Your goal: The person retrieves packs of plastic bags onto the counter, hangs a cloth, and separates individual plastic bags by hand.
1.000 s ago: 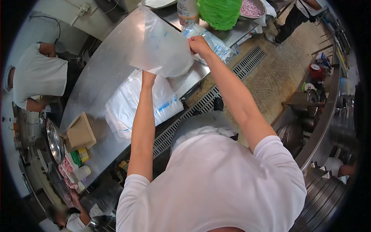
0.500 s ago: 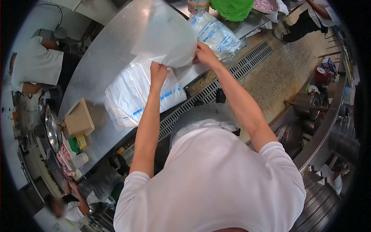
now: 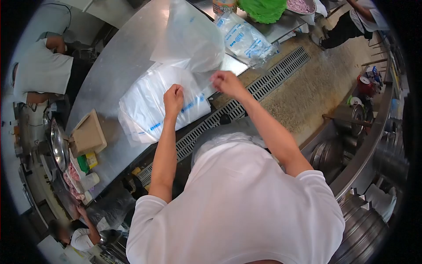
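Note:
Over the pile of clear plastic bags (image 3: 149, 103) with blue print, my left hand (image 3: 174, 99) is closed, its fingers curled; what it pinches, if anything, is too small to tell. My right hand (image 3: 226, 83) is just right of the pile, near the counter's front edge, with fingers bent together and slightly blurred. Whether thin film lies between its fingertips cannot be made out. Beyond both hands, a large translucent plastic sheet (image 3: 191, 42) spreads over the counter and overlaps the pile's far side.
A clear packet with blue print (image 3: 246, 39) lies beside a green bundle (image 3: 263, 8) at the back. A cardboard box (image 3: 90, 134) and metal bowl (image 3: 59, 145) stand left. The floor drain (image 3: 281, 66) runs along the metal counter (image 3: 118, 61). Other people are at left, lower left and upper right.
Both hands have come down toward me, away from the translucent sheet, which my right hand no longer touches. The sheet lies lower over the counter than a second ago.

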The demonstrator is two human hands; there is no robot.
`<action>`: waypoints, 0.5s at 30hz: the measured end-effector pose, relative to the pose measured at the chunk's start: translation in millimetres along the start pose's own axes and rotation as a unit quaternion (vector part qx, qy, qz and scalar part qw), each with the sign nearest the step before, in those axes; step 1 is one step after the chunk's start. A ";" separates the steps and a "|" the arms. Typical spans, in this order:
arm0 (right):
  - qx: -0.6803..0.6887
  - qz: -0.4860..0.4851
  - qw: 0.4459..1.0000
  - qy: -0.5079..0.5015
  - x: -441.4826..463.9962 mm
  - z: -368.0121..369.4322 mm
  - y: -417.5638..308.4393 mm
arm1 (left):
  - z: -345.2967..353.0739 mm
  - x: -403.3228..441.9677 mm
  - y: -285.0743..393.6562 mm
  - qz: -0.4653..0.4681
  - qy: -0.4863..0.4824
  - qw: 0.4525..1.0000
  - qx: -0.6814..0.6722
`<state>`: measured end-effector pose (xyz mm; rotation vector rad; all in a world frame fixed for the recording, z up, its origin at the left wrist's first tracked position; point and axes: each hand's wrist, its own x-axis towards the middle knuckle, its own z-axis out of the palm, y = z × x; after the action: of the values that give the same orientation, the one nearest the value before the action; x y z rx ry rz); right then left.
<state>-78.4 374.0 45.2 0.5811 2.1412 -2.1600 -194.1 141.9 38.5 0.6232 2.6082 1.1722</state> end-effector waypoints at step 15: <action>-0.077 -0.139 0.981 -0.111 -16.5 87.8 -53.0 | -55.8 -65.5 82.1 -0.163 0.010 0.962 -0.218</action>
<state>-98.7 287.1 98.4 0.0266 2.3497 -2.0362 -132.2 123.6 138.4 0.0877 2.2341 1.5634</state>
